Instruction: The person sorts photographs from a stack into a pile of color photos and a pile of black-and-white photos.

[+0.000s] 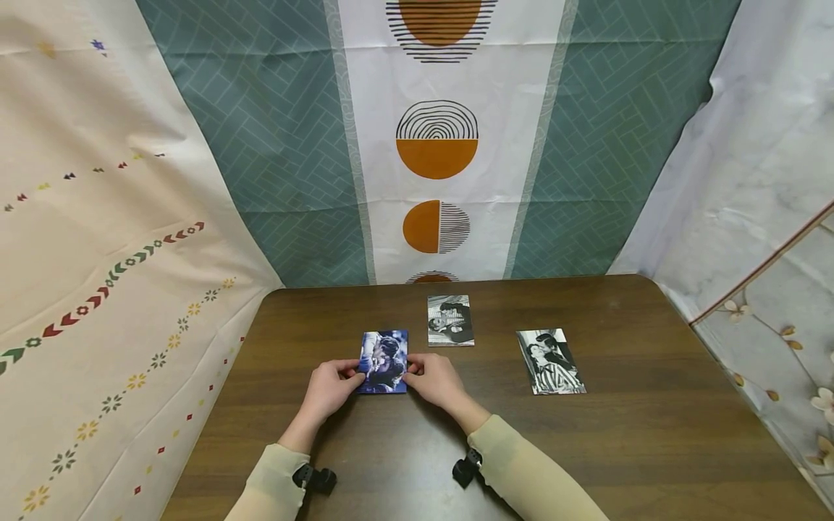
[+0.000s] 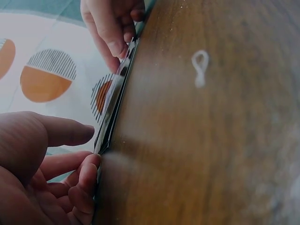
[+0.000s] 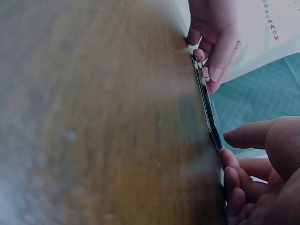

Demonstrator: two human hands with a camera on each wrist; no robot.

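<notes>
A blue-and-purple photo card [image 1: 383,362], with figures on it, lies between the two hands at the left-middle of the table. My left hand [image 1: 331,389] grips its left edge, and my right hand [image 1: 433,378] grips the opposite edge. Seen edge-on in the left wrist view, the card [image 2: 112,101] shows thin layers close to the tabletop. There the left thumb [image 2: 70,132] is above the card's edge and the curled fingers are low beside it. In the right wrist view, the right thumb [image 3: 248,135] similarly overhangs the edge.
One black-and-white photo card [image 1: 451,320] lies just behind the right hand, near the table's back edge. Another black-and-white card [image 1: 551,362] lies farther right, slightly turned. The brown wooden table [image 1: 651,434] meets a patterned cloth [image 1: 300,181] at the back.
</notes>
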